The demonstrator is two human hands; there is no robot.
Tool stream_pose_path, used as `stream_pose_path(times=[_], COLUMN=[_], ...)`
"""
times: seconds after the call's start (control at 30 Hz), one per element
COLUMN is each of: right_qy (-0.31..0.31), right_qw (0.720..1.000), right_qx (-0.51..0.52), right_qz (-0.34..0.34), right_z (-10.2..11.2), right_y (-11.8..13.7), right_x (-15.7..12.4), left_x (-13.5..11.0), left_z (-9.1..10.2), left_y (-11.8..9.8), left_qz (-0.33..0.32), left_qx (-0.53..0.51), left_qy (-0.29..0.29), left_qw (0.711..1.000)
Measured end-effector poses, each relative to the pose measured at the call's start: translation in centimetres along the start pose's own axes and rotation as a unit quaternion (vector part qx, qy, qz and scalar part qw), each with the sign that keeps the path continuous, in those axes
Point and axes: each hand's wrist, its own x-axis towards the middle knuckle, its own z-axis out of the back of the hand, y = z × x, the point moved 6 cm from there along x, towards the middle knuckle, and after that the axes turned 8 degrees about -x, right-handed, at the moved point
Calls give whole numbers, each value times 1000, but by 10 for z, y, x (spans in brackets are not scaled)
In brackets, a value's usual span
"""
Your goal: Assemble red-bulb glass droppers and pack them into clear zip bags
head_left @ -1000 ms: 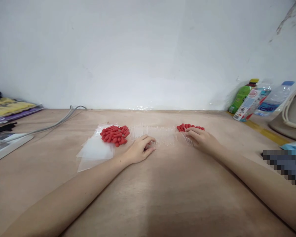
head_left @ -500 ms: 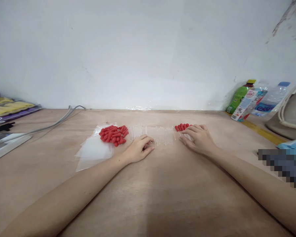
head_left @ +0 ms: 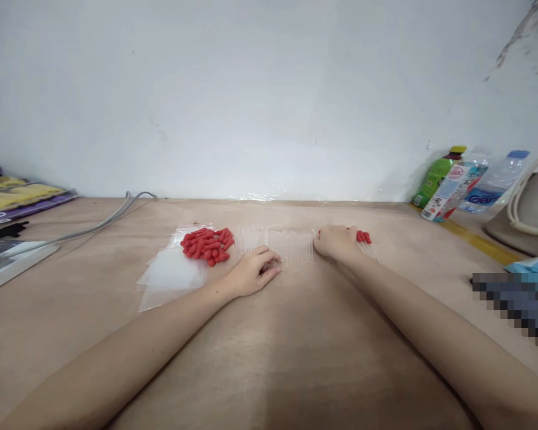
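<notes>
Clear thin glass dropper tubes [head_left: 291,246] lie side by side in a row on the wooden table. My left hand [head_left: 256,270] rests at their near edge, fingers loosely curled and thumb apart, with nothing visible in it. At the row's right end is my right hand [head_left: 336,242], its back toward me and its fingers hidden. A bit of red shows at its left edge. Just right of it lie a few droppers with red rubber bulbs [head_left: 363,237], partly covered by the hand. Loose red rubber bulbs [head_left: 208,245] form a pile left of the tubes.
Clear plastic bags [head_left: 170,272] lie beside and under the bulb pile. A grey cable [head_left: 103,224] leads to a white power strip [head_left: 22,260] at left. Bottles [head_left: 437,179], a beige bag [head_left: 531,206] and a pixelated dark object [head_left: 515,304] are at right.
My right hand has moved left and turned over, so its back covers the fingers. The capped droppers near it now show to its right, slanted. My left hand has hardly moved.
</notes>
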Motion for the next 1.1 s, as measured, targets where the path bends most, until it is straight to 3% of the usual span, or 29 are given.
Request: stream_pose_path(times=[0.13, 0.27, 0.4, 0.47, 0.57, 0.67, 0.83, 0.97, 1.1], right_qy=[-33, -164, -204, -206, -193, -205, -241, -238, -230], right_qw=[999, 985, 959, 936, 913, 902, 891, 889, 892], right_qx=[-7, 5, 135, 198, 247, 262, 250, 241, 243], right_qz=[6, 50, 145, 205, 262, 273, 294, 310, 305], right_z=[0, 13, 13, 11, 5, 2, -1, 0, 2], right_y=[4, 7, 11, 13, 13, 12, 13, 15, 15], right_x=[-1, -23, -60, -76, -88, -88, -85, -85, -85], left_x=[-1, -2, 4, 9, 15, 11, -3, -5, -2], left_z=[-1, 1, 17, 33, 59, 89, 105, 102, 103], left_y=[0, -1, -3, 0, 13, 30, 49, 53, 48], left_qz=[-1, 2, 1, 13, 56, 145, 239, 247, 222], left_qx=[7, 48, 144, 192, 244, 280, 337, 347, 323], left_qy=[4, -14, -79, -83, -12, 42, 157, 159, 133], left_qw=[1000, 999, 986, 978, 968, 948, 897, 891, 910])
